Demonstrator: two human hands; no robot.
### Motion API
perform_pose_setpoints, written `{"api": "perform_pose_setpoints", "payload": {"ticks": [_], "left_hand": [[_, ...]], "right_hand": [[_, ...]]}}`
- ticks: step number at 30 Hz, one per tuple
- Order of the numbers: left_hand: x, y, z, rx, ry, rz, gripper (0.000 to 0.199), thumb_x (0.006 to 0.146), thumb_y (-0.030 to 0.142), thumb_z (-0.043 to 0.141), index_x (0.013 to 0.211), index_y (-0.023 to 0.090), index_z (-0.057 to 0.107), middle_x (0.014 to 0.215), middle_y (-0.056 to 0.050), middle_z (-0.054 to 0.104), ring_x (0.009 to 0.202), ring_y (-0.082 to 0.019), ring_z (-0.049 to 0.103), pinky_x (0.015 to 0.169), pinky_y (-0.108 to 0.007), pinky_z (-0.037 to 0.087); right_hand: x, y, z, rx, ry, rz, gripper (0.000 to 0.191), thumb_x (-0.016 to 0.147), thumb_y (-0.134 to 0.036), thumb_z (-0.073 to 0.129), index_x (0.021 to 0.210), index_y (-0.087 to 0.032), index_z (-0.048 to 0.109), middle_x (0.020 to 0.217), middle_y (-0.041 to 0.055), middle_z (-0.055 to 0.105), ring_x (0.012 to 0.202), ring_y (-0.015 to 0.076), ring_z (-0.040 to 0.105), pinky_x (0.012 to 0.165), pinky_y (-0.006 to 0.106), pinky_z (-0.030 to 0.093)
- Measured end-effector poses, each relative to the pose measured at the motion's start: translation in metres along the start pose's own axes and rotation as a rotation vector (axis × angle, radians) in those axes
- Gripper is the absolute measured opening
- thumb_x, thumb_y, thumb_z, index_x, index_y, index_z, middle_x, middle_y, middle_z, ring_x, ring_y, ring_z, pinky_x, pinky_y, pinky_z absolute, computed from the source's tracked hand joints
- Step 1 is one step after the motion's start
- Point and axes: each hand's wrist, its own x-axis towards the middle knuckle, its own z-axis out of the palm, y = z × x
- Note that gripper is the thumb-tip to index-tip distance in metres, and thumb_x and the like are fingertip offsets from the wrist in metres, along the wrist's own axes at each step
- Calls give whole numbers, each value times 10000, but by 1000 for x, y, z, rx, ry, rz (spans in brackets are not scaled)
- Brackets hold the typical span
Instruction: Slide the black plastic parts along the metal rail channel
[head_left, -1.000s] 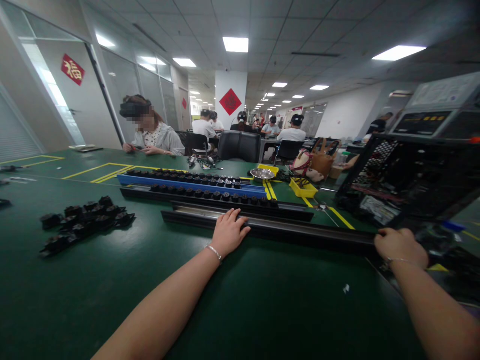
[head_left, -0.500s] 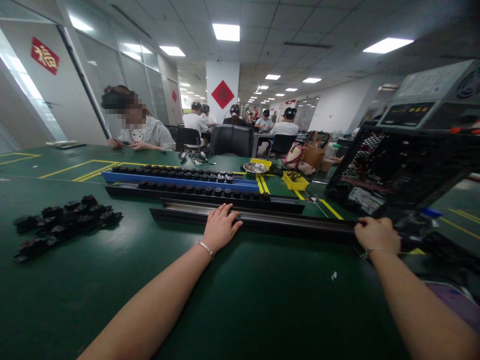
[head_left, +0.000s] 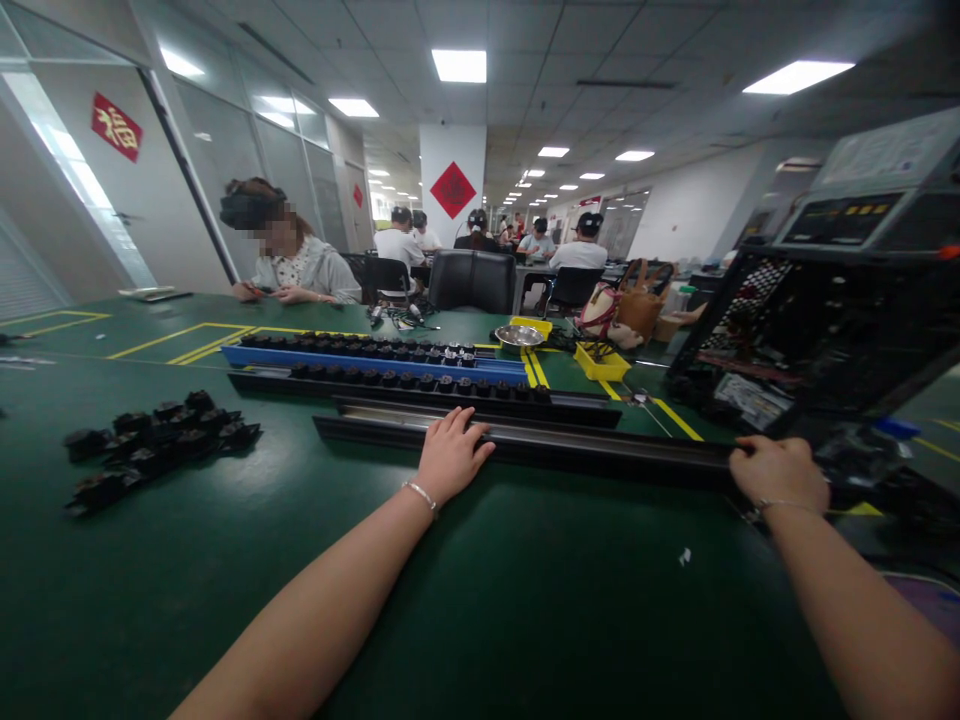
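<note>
A long black channel rail (head_left: 600, 447) lies across the green table in front of me. My left hand (head_left: 452, 455) rests on its near edge left of the middle, fingers spread over it. At the rail's right end my right hand (head_left: 780, 475) is closed round it, fingertips curled over the edge. Just behind lies a second black rail (head_left: 577, 408) with a row of small black parts in it. Farther back is a blue rail (head_left: 360, 365), also lined with small black parts. Several loose black parts (head_left: 161, 440) lie in a heap at the left.
A black computer case (head_left: 810, 330) stands at the right. A metal dish (head_left: 520, 336) and a yellow basket (head_left: 602, 364) sit behind the rails. Across the table at the left a person (head_left: 300, 270) sits. A white scrap (head_left: 685, 557) lies near the front.
The whole view has shifted slightly, so things appear a little farther right. Both hands keep their places on the rail.
</note>
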Motion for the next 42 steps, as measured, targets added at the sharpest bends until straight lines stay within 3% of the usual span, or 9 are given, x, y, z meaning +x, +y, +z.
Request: {"api": "perform_pose_setpoints", "payload": {"ticks": [10, 29, 42], "left_hand": [[0, 1, -2, -4, -16, -7, 332, 873, 469, 413, 1069, 297, 617, 1339, -40, 488, 1280, -245, 362, 1004, -432, 334], [0, -1, -1, 7, -11, 7, 335, 874, 470, 409, 1061, 283, 614, 1339, -52, 488, 1274, -247, 373, 1003, -437, 333], [0, 0, 0, 2, -2, 6, 330, 872, 470, 412, 1055, 283, 614, 1339, -50, 489, 1281, -249, 367, 1001, -437, 337]], "right_hand": [[-3, -1, 0, 24, 40, -59, 443, 838, -430, 328, 1131, -246, 604, 1076, 122, 452, 927, 279, 550, 762, 375, 405], [-27, -31, -2, 39, 5, -154, 452, 842, -422, 327, 1129, -222, 613, 1103, 123, 458, 938, 269, 549, 757, 363, 428], [-46, -55, 3, 56, 84, -228, 405, 833, -385, 364, 1075, -227, 649, 1046, 104, 495, 837, 228, 569, 733, 359, 462]]}}
